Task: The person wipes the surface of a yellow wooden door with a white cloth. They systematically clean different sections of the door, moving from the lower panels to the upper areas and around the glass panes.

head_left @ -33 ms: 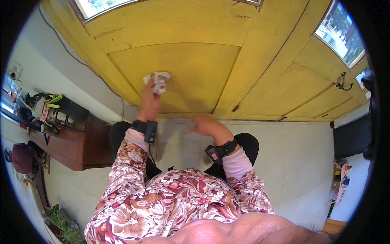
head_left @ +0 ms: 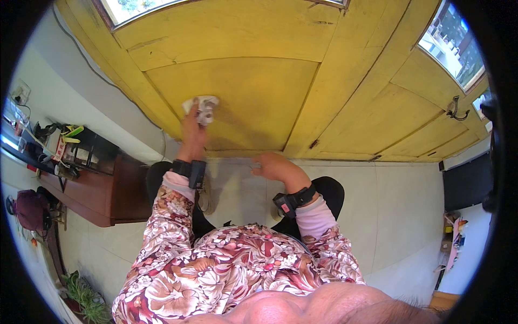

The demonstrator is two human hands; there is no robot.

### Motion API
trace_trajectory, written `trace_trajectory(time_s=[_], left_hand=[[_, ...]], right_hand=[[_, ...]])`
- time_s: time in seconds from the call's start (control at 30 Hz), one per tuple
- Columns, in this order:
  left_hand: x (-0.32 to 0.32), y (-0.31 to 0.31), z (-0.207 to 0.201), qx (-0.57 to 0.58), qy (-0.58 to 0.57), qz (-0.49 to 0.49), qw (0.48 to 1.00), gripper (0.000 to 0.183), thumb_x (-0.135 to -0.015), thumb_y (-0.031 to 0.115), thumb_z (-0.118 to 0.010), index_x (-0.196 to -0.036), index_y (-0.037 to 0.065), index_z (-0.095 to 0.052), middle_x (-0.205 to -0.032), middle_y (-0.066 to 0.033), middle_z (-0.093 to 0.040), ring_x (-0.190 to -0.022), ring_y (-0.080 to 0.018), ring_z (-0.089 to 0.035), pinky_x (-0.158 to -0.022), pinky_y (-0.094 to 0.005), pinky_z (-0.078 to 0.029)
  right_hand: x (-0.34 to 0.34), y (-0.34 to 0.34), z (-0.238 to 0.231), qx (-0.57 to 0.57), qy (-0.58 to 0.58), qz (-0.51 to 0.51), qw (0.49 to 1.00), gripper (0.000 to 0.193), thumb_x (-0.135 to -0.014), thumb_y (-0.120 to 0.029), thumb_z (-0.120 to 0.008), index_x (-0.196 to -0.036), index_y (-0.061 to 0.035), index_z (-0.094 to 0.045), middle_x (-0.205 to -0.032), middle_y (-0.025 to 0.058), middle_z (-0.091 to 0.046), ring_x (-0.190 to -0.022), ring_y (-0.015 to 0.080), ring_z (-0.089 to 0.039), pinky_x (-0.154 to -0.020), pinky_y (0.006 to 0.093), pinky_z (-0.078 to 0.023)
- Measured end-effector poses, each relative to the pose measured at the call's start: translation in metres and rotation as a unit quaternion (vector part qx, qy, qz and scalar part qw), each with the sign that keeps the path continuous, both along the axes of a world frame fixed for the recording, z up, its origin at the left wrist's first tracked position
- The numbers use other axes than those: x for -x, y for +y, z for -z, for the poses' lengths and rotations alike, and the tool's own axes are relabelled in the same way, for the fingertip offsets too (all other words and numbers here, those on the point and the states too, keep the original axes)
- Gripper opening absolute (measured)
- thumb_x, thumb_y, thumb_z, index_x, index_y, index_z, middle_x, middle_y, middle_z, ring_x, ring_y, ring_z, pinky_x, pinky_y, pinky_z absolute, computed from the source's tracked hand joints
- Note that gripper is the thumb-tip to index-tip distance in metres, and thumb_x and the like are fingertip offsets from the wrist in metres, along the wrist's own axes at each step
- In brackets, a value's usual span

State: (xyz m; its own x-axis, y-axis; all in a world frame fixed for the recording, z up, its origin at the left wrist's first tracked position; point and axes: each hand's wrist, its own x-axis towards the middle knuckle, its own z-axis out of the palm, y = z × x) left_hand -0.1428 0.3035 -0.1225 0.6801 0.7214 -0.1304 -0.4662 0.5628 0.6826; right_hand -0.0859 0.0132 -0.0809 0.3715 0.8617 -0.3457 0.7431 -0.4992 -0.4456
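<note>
A crumpled white cloth (head_left: 205,109) is bunched under my left hand (head_left: 191,128), whose fingers press it against the lower panel of a yellow wooden door (head_left: 259,86). The cloth lies near the panel's left side, and part of it shows beyond my fingertips. My right hand (head_left: 270,164) hangs in front of the door's bottom edge, holding nothing. Its fingers are loosely bent, with the thumb a little apart from them. Each wrist carries a black strapped device, the left one (head_left: 197,174) and the right one (head_left: 293,202).
To the left stands a brown wooden cabinet (head_left: 110,197) with items on its top. A potted plant (head_left: 89,299) is at the lower left. The right-hand door leaf bears a dark metal handle (head_left: 457,109). Pale floor tiles (head_left: 377,216) spread below.
My left hand and the cloth have slid a short way left across the door panel. The right hand stays in place.
</note>
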Motion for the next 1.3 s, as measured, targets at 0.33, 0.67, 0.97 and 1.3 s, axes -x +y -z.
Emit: trace_trajectory(time_s=[0.33, 0.67, 0.97, 1.3], left_hand=[[0.017, 0.044, -0.028, -0.379, 0.213, -0.312, 0.845, 0.049, -0.098, 0.030, -0.069, -0.126, -0.005, -0.049, -0.111, -0.0152, -0.062, -0.088, -0.0198, -0.062, -0.073, -0.0356, -0.052], [-0.035, -0.075, -0.051, -0.660, 0.218, -0.229, 0.681, 0.036, -0.088, 0.014, -0.073, -0.119, 0.004, -0.057, -0.112, -0.0212, -0.056, -0.098, -0.0416, -0.058, -0.084, -0.0466, -0.050], [-0.073, -0.154, -0.078, -0.720, 0.150, -0.119, 0.667, 0.040, -0.074, 0.016, -0.081, -0.110, 0.016, -0.063, -0.105, -0.0120, -0.058, -0.085, -0.0361, -0.065, -0.068, -0.0457, -0.055], [-0.032, -0.059, -0.069, -0.664, 0.209, -0.238, 0.677, 0.040, -0.072, 0.014, -0.083, -0.108, 0.016, -0.066, -0.104, -0.0109, -0.062, -0.087, -0.0319, -0.066, -0.070, -0.0424, -0.055]], right_hand=[[-0.006, -0.005, 0.020, 0.035, -0.032, -0.001, 0.999, 0.047, -0.088, -0.037, -0.071, -0.120, -0.0033, -0.070, -0.113, 0.0245, -0.070, -0.107, 0.0429, -0.065, -0.092, 0.0480, -0.051], [0.008, -0.004, 0.009, 0.021, -0.012, 0.000, 1.000, 0.048, -0.088, -0.039, -0.071, -0.121, -0.0038, -0.069, -0.109, 0.0240, -0.071, -0.103, 0.0419, -0.066, -0.090, 0.0473, -0.052], [0.013, -0.003, 0.011, -0.055, 0.044, 0.048, 0.996, 0.043, -0.085, -0.039, -0.071, -0.105, -0.0006, -0.072, -0.100, 0.0239, -0.072, -0.095, 0.0443, -0.067, -0.084, 0.0500, -0.053], [0.000, 0.002, 0.017, 0.004, -0.018, -0.011, 1.000, 0.049, -0.087, -0.040, -0.070, -0.117, -0.0002, -0.069, -0.109, 0.0255, -0.070, -0.103, 0.0431, -0.066, -0.091, 0.0482, -0.052]])
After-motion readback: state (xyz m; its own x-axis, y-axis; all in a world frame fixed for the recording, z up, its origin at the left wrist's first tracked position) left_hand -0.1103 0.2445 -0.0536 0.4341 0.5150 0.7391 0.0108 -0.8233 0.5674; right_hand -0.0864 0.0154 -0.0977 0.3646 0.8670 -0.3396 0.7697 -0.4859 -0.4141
